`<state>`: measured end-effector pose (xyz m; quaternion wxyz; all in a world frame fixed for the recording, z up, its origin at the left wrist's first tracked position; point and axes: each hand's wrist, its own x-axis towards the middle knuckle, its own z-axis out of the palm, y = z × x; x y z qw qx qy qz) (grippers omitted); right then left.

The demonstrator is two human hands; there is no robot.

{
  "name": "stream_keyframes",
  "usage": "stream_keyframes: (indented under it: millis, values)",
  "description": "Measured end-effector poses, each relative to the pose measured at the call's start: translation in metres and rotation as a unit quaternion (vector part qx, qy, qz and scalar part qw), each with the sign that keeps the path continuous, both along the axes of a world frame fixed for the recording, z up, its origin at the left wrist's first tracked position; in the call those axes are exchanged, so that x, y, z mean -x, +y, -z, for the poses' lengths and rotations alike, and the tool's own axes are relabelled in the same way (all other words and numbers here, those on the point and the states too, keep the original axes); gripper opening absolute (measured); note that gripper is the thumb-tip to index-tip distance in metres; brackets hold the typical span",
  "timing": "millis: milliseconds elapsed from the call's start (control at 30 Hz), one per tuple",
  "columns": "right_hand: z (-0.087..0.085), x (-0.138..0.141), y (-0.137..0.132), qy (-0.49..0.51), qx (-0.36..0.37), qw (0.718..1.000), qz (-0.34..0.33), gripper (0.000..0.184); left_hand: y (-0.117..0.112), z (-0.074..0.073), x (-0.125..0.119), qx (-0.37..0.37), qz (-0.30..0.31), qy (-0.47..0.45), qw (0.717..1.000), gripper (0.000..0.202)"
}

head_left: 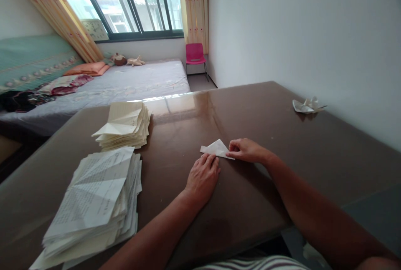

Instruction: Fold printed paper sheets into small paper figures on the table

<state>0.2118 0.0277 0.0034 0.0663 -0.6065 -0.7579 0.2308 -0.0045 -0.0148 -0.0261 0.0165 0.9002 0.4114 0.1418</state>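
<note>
A small piece of white paper (218,146), folded to a triangle with a narrow strip sticking out at its left, lies on the brown table (175,203). My left hand (205,174) rests palm down, its fingertips at the paper's lower left edge. The fingers of that hand lie flat and close together. At the paper's right corner, my right hand (246,150) pinches it between thumb and curled forefinger.
On the left are a stack of creased, printed white sheets (94,190) and a stack of yellowish sheets (125,122). Folded paper pieces (305,106) sit near the wall at the right. Beyond the table stand a bed (150,78) and a pink chair (195,54).
</note>
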Motion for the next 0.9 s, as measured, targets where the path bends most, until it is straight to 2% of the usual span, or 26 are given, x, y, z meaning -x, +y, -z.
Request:
stream_keyframes:
  millis: [100,167,267,367,467,567,700,900]
  values:
    - [-0.001,0.012,0.009,-0.032,-0.092,0.995,0.001,0.035,0.002,0.000,0.001,-0.008,0.004,-0.015,1.000,0.028]
    - [-0.002,0.022,0.018,-0.031,-0.125,0.991,-0.040,0.043,0.003,0.000,0.002,-0.009,0.001,-0.021,1.000,0.028]
    - [-0.003,0.033,0.032,-0.038,-0.099,0.991,-0.082,0.046,0.001,-0.001,0.002,-0.007,-0.006,-0.022,1.000,0.029]
    - [-0.002,0.038,0.041,-0.046,-0.059,0.996,-0.057,0.040,0.002,-0.003,0.003,-0.003,-0.006,-0.024,1.000,0.027]
    - [0.001,0.038,0.042,-0.010,-0.036,0.998,-0.045,0.035,0.006,-0.006,0.007,0.011,-0.008,-0.039,0.999,0.026]
    - [0.005,0.036,0.039,0.037,-0.025,0.998,-0.038,0.030,0.017,-0.008,0.014,0.045,-0.046,-0.060,0.996,0.024]
    - [0.007,0.033,0.036,0.081,-0.011,0.996,-0.022,0.033,0.031,-0.009,0.020,0.070,-0.107,-0.105,0.986,0.021]
    - [0.007,0.027,0.035,0.163,0.015,0.986,-0.032,0.036,0.038,-0.008,0.022,0.074,-0.141,-0.137,0.978,0.021]
